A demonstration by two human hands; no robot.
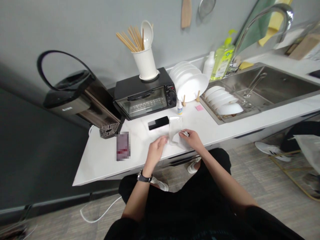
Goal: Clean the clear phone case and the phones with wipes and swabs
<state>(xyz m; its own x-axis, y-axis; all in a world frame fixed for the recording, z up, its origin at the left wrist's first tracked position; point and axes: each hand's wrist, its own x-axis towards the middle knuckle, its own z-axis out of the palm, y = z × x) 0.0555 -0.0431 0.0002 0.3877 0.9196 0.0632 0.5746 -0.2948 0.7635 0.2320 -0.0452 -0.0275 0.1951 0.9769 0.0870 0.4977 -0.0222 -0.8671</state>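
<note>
A clear phone case (pixel 176 122) lies on the white counter in front of me. My right hand (pixel 190 138) is closed on a small white wipe (pixel 177 137), pinched between thumb and fingers over the case's lower part. Just left of the case is my left hand (pixel 157 148), its fingers loosely bent and apart, with nothing seen in it; whether it touches the case's edge I cannot tell. A dark-screened phone (pixel 158 123) rests left of the case. Behind the case stands a small white bottle (pixel 180 108) with a coloured label.
At the back is a black toaster oven (pixel 145 95) carrying a white utensil holder (pixel 145 63). A water dispenser (pixel 87 96) and a pixelated object (pixel 123 146) are on the left. Right of the oven are racked plates (pixel 191 85), a pink slip (pixel 199 107), and a sink (pixel 282 80) holding bowls (pixel 230 108).
</note>
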